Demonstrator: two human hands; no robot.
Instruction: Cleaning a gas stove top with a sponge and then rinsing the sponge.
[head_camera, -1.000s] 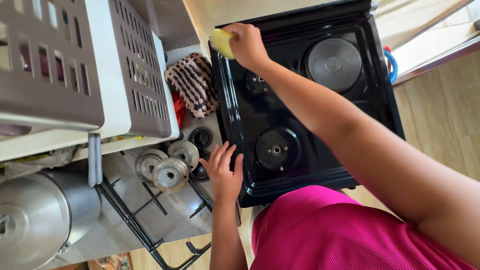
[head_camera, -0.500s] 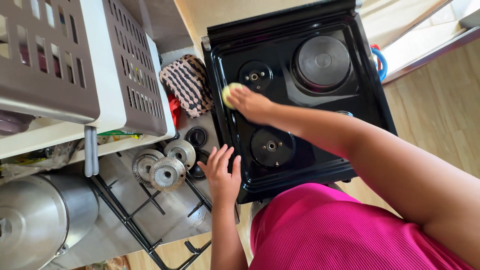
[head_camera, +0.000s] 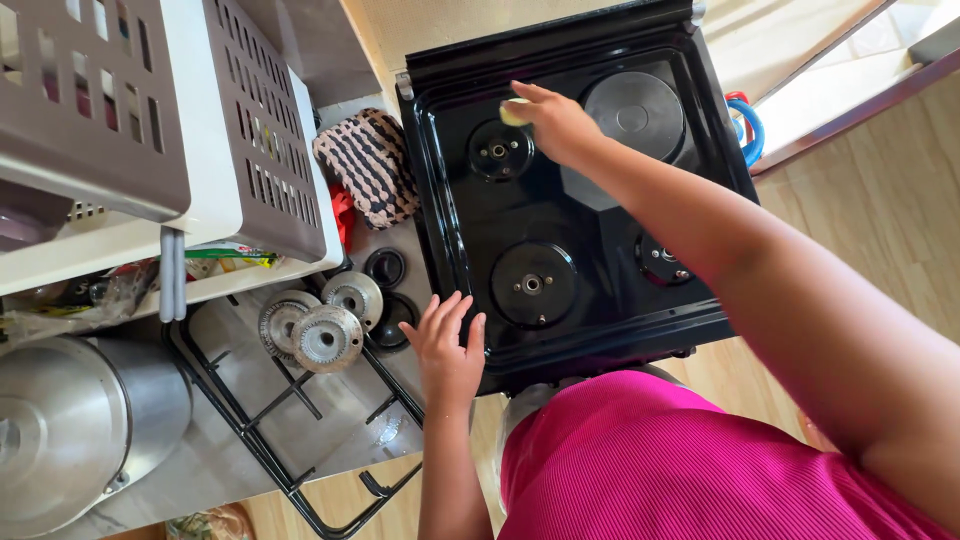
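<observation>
Since half a second ago, the right hand (head_camera: 558, 125) has been travelling up and across the black stove top (head_camera: 590, 225), carrying the yellow sponge (head_camera: 515, 111) from the middle of the left side to the far part of the top, and the view has been shifting a little with it. Now the right hand is pressing the sponge onto the black surface just beyond the far left burner base (head_camera: 498, 151) and beside the round solid hotplate (head_camera: 634, 115); its grip is closing around the sponge, with the fingers curling over it so that only a pale yellow corner is showing.

Meanwhile the left hand (head_camera: 448, 345) is staying where it was, lying flat with fingers spread on the near left edge of the stove top, its grip wide open and holding nothing. A near left burner base (head_camera: 531, 284) is sitting just beyond that hand, and a smaller one (head_camera: 662, 257) is showing partly under the right forearm.

Beside the stove, on the bench (head_camera: 250, 440), a black wire pan grate (head_camera: 300, 400) is lying with three removed silver burner rings (head_camera: 322, 322) resting on it, and two black burner caps (head_camera: 386, 290) are lying close to the left hand. A woven black and cream pot holder (head_camera: 368, 165) is lying against the stove's left rim. Farther left, a grey and white slotted basket (head_camera: 180, 110) is standing over a shiny steel pot (head_camera: 70, 430). A pink ribbed garment (head_camera: 680, 460) is filling the lower part of the view.
</observation>
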